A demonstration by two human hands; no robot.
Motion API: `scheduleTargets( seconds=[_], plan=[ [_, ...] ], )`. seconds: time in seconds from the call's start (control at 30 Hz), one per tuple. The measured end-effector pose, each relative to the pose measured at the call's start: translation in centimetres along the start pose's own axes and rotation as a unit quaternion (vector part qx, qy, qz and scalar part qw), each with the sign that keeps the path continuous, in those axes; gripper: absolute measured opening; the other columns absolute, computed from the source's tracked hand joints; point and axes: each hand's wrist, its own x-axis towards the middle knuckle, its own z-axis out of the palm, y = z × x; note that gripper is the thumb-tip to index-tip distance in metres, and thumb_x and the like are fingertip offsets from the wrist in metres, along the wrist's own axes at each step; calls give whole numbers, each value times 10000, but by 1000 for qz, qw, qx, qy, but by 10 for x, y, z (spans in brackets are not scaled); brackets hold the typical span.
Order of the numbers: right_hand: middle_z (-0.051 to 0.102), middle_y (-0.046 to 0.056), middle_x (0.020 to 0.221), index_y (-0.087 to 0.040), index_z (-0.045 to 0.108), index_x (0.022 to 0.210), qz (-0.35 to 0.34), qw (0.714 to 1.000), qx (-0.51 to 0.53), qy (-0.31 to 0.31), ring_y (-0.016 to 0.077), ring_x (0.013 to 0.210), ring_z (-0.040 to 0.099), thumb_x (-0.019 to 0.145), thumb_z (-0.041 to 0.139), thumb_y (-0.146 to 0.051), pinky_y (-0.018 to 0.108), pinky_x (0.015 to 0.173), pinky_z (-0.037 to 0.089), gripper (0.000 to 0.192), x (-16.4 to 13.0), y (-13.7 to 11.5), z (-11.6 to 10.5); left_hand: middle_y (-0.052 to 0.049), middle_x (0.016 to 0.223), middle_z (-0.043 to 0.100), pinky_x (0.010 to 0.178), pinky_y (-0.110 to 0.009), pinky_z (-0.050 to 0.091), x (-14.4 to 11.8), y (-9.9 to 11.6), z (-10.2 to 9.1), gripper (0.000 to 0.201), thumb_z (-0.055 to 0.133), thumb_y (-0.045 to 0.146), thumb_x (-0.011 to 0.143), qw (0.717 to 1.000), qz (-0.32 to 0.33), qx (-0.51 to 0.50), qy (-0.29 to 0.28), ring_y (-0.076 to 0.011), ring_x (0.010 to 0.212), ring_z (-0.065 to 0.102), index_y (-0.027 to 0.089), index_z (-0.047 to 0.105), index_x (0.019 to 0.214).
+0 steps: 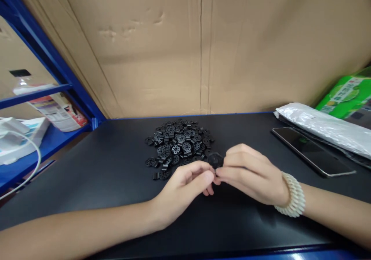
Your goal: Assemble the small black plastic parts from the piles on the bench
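Note:
Both hands meet in front of a pile of small black round plastic parts (187,147), each with a ring of holes. One black round part (215,160) sits at the fingertips of my right hand (251,173), whose fingers are closed on it. My left hand (188,182) touches the right fingertips, with its thumb and fingers pinched together. What the left fingers hold is too small and too covered to make out. A pale coiled band (294,196) circles my right wrist.
The parts lie on a black table (110,175) against a cardboard wall (150,51). On the right are a phone (310,149), a silver-white bag (327,126) and a green package (346,93). A blue shelf at left holds a bottle (58,107) and a white power strip (23,146).

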Motion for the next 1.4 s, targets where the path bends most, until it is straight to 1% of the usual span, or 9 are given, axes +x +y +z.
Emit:
scheduleTargets(
  seconds=[0.17, 0.47, 0.53, 0.63, 0.7, 0.77, 0.9, 1.13, 1.4],
  plan=[
    [728, 88, 901, -175, 613, 1176, -107, 993, -11, -47, 200, 803, 656, 958, 390, -108, 339, 676, 521, 319, -7, 0, -2, -13, 688, 575, 697, -280, 416, 1, 2, 1, 322, 663, 447, 804, 998, -21, -59, 28, -153, 685, 509, 126, 666, 813],
    [634, 30, 644, -204, 615, 890, -141, 986, -64, -63, 186, 629, 577, 926, 439, -91, 316, 555, 439, 213, 2, -7, 6, 24, 631, 544, 631, -228, 377, -3, -5, 2, 230, 687, 280, 820, 995, 12, -51, 80, -120, 639, 466, 158, 574, 661],
    [590, 10, 644, -219, 554, 863, -100, 994, -22, -30, 173, 612, 539, 896, 543, -154, 306, 559, 419, 73, 1, -7, 11, 25, 642, 532, 628, -225, 367, -4, -7, 1, 254, 685, 273, 825, 995, 26, -46, 87, -119, 647, 453, 160, 551, 642],
    [518, -12, 696, -224, 456, 860, 98, 990, 97, -6, 139, 594, 472, 859, 607, -269, 271, 548, 401, 158, -1, -8, 15, 30, 648, 515, 643, -221, 357, -4, -9, 0, 261, 667, 276, 847, 994, 35, -37, 95, -114, 658, 440, 158, 547, 648],
    [471, -30, 678, -217, 433, 823, 236, 957, 160, -58, 117, 564, 428, 907, 530, -298, 247, 521, 366, 152, -1, -11, 15, 33, 645, 511, 646, -220, 355, -3, -9, 0, 262, 661, 279, 854, 994, 37, -32, 95, -112, 657, 434, 157, 547, 652],
    [442, -37, 637, -207, 422, 743, 293, 928, 192, -127, 110, 554, 412, 973, 412, -316, 243, 528, 346, 254, 1, -12, 15, 33, 643, 513, 644, -218, 355, -3, -9, 0, 258, 662, 277, 852, 994, 38, -30, 96, -112, 656, 434, 157, 548, 654],
    [427, -30, 622, -200, 383, 666, 298, 918, 217, -147, 115, 580, 426, 1012, 303, -325, 252, 579, 350, 377, 2, -14, 15, 29, 643, 526, 633, -218, 366, -2, -9, 2, 246, 650, 276, 860, 995, 35, -29, 92, -114, 651, 450, 158, 562, 663],
    [354, -47, 605, -203, 348, 654, 286, 926, 213, -127, 108, 548, 364, 1012, 314, -313, 252, 550, 303, 375, -1, -14, 17, 19, 656, 542, 634, -226, 384, -3, -7, 2, 234, 621, 294, 877, 996, 22, 8, 88, -124, 660, 473, 156, 596, 690],
    [339, -57, 561, -203, 329, 616, 304, 910, 255, -123, 98, 516, 332, 985, 352, -295, 245, 511, 277, 381, 2, -13, 17, 19, 639, 545, 621, -229, 384, -4, -8, 3, 247, 599, 308, 881, 995, 22, 44, 82, -119, 636, 475, 150, 585, 691]
  ],
)
